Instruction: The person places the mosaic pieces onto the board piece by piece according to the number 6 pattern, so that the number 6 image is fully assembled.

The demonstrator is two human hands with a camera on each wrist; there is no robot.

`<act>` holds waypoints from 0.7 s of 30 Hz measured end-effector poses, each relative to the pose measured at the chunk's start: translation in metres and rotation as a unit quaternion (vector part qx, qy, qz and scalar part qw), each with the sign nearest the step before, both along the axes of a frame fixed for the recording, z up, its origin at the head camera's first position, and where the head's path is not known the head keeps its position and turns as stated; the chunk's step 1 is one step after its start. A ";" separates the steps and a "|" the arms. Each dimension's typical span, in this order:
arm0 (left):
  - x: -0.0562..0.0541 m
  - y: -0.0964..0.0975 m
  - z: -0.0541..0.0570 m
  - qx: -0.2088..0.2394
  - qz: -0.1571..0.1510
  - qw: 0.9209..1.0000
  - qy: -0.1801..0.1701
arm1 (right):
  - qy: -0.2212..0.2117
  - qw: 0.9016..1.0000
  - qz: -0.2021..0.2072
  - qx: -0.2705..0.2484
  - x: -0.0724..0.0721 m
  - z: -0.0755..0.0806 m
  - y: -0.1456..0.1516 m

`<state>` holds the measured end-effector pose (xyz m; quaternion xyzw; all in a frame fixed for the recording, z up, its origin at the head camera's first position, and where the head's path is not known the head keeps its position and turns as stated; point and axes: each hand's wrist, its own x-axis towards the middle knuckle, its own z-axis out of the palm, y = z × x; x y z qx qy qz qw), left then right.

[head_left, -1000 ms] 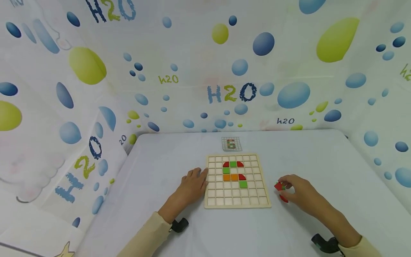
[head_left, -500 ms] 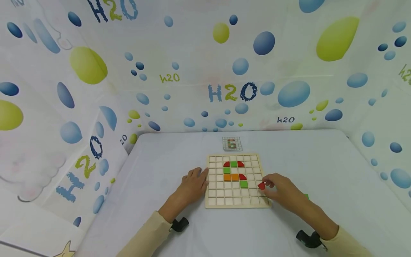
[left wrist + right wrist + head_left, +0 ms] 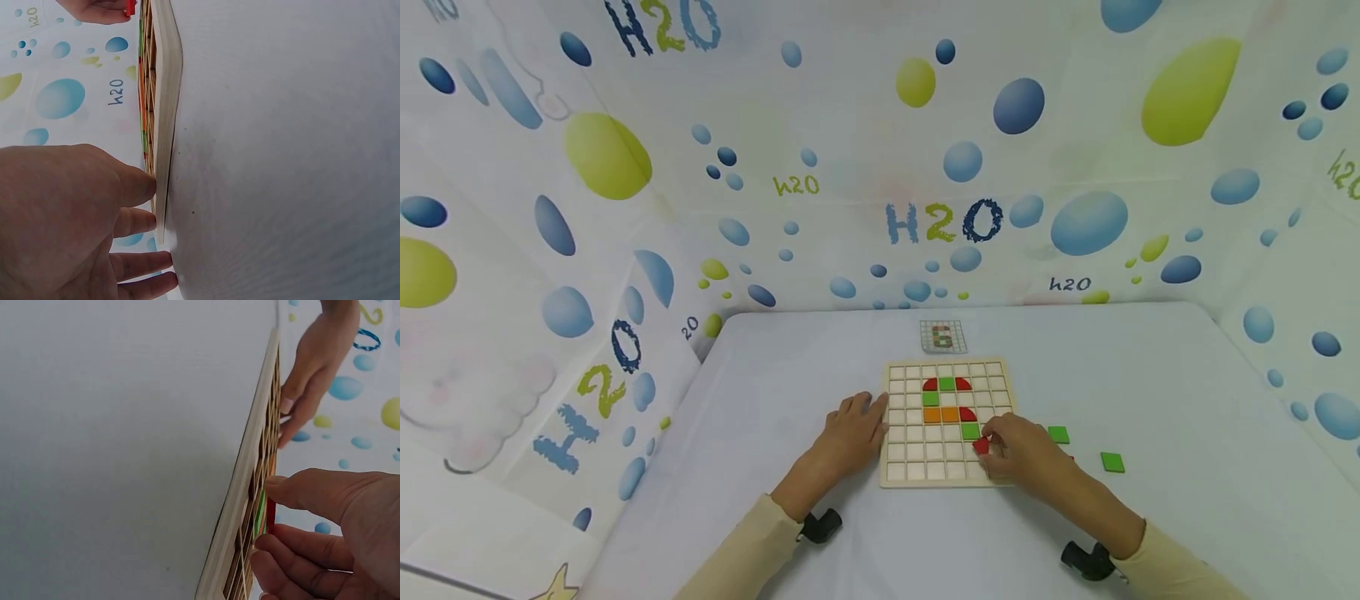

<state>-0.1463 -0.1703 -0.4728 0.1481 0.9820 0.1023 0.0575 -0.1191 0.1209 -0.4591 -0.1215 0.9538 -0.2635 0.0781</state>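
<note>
A wooden grid board (image 3: 925, 452) lies on the white table. In its cells sit red quarter-round tiles (image 3: 967, 414), green square tiles (image 3: 947, 383) and two orange tiles (image 3: 941, 415). My right hand (image 3: 1018, 446) pinches a red tile (image 3: 981, 446) between thumb and fingers over the board's lower right, close beside a green tile in its cell. In the right wrist view this red tile (image 3: 271, 512) shows edge-on between thumb and fingertips. My left hand (image 3: 852, 433) rests at the board's left edge, thumb and fingers extended; the left wrist view shows its fingertips (image 3: 147, 189) right at the frame.
Behind the board lies a small pattern card (image 3: 943, 336). Two green tiles (image 3: 1058, 434) (image 3: 1112, 462) lie on the table to the right, with a sliver of red (image 3: 1070, 457) mostly hidden by my right arm. A printed curtain (image 3: 850, 167) stands behind the table.
My right hand has moved left from the table beside the board to over its lower right cells, carrying the red tile. Green tiles on the right have come into view. My left hand stays put.
</note>
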 end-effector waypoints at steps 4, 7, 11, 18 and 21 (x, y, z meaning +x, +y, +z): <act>0.000 0.000 0.001 -0.001 -0.001 1.000 0.002 | 0.004 1.000 0.010 0.018 0.000 -0.001 -0.005; 0.000 0.000 0.002 0.005 0.001 1.000 -0.002 | 0.004 1.000 0.012 0.022 0.000 -0.001 -0.007; 0.000 0.000 0.003 0.009 0.003 1.000 -0.007 | 0.011 0.999 0.012 0.029 0.000 -0.001 -0.009; 0.001 0.000 0.004 0.011 0.000 1.000 0.002 | 0.046 0.997 0.020 0.053 -0.001 -0.007 -0.013; 0.002 0.000 0.004 0.013 -0.001 1.000 0.002 | 0.062 0.996 0.025 0.066 -0.001 -0.008 -0.015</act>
